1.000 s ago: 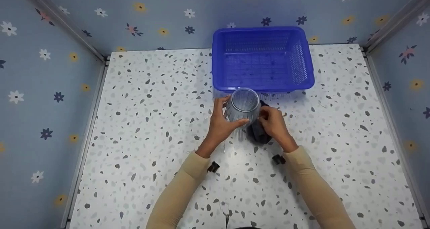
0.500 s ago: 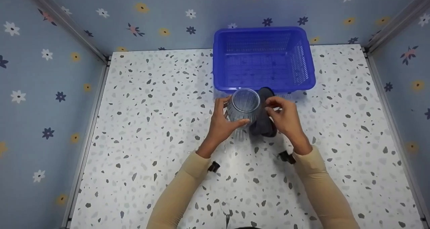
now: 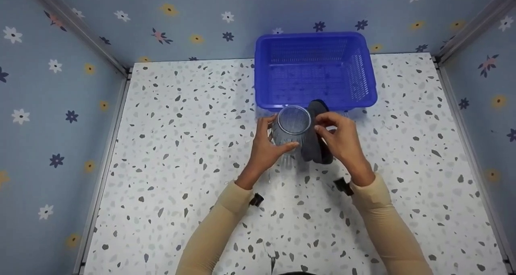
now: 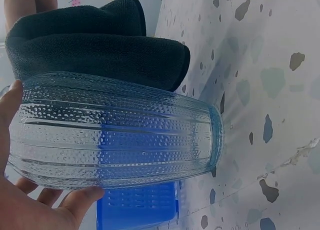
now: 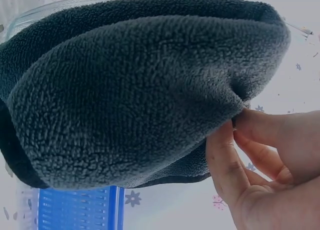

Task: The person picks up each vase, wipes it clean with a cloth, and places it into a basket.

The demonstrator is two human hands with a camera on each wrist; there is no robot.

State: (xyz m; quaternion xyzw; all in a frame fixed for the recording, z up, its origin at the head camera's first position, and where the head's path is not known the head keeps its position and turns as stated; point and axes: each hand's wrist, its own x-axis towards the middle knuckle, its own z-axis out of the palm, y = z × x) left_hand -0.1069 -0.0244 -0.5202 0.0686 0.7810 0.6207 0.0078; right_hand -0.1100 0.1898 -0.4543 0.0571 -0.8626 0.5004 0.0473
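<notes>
In the head view my left hand grips a clear ribbed glass vase around its upper part, thumb in front and fingers behind. The left wrist view has the vase from the side, its narrower end down by the table and its wall dotted with a bumpy pattern. Against its right side hangs a folded dark grey terry cloth. My right hand pinches an edge of that cloth between thumb and index finger, clearest in the right wrist view, where the cloth covers most of the vase.
Just behind the vase a blue plastic basket with slotted walls stands on the speckled white table. Flower-patterned panels enclose the table at the back and on both sides.
My right hand has moved to the right, bringing the cloth up along the vase's right side, so more of it shows. The left hand and the vase have stayed put.
</notes>
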